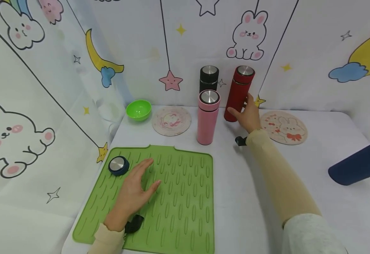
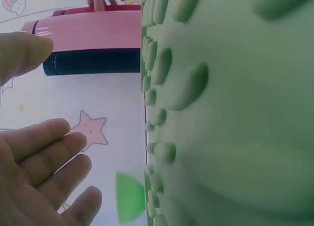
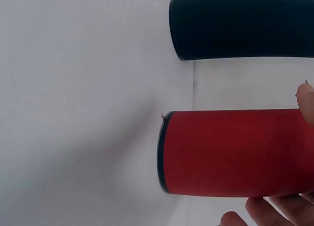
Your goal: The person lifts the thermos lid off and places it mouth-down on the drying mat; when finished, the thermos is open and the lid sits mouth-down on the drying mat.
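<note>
Left hand (image 1: 134,192): fingers released and spread, held above the green mat and apart from it.
Green mat (image 1: 185,197): rounded corners, raised tab on far edge; covered in slim raised ridges.
Surface (image 1: 235,183): white; a broad stretch runs from the mat's right edge to the navy bottle (image 1: 359,160), itself cut by the frame.
Navy cap (image 1: 119,165): on the mat near its left edge; round, brushed-metal top.
Pink bottle (image 1: 207,121): upright just beyond the mat's far right corner; smooth cylinder, metal-topped lid.
Right hand (image 1: 249,115): fingers grasping the red bottle (image 1: 238,92).
Red bottle: right of the pink bottle, gap between; smooth cylinder, dark base rim; base contact cannot be told.
Coasters: flat, round, printed; one (image 1: 172,121) left of the pink bottle, one (image 1: 284,127) right of the hand.
Green bowl (image 1: 138,111): glossy, by the surface's far left corner.
Black bottle (image 1: 208,83): behind the pink bottle, near the backdrop (image 1: 140,46).
</note>
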The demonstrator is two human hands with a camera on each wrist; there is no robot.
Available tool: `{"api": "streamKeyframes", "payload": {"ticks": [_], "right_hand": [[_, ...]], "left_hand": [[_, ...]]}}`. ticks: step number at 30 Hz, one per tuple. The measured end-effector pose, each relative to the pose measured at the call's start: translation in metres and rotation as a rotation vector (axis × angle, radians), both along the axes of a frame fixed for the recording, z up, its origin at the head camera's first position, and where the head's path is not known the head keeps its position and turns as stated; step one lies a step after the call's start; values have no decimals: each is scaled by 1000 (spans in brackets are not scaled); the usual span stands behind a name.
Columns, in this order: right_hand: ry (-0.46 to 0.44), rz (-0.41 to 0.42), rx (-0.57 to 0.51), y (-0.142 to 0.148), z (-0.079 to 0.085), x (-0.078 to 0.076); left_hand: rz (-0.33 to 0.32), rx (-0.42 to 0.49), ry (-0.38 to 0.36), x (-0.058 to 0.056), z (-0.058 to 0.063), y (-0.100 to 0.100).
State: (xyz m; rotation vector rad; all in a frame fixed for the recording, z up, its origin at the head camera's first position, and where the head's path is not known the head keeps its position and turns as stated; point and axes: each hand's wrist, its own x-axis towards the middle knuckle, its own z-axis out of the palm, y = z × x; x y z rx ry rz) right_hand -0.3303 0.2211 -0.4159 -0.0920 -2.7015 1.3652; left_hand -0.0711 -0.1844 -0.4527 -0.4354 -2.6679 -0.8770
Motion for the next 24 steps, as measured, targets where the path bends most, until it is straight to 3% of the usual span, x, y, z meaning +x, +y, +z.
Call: {"api": "streamKeyframes", "payload": {"ticks": [13,24], "right_hand": [[-29,-50,-22,2,3,-2],[-19,-18,-8,9,4,29]], "left_hand": [[-7,10,5,-2,-3,2],[-3,13,19,-4,0,1]]}}
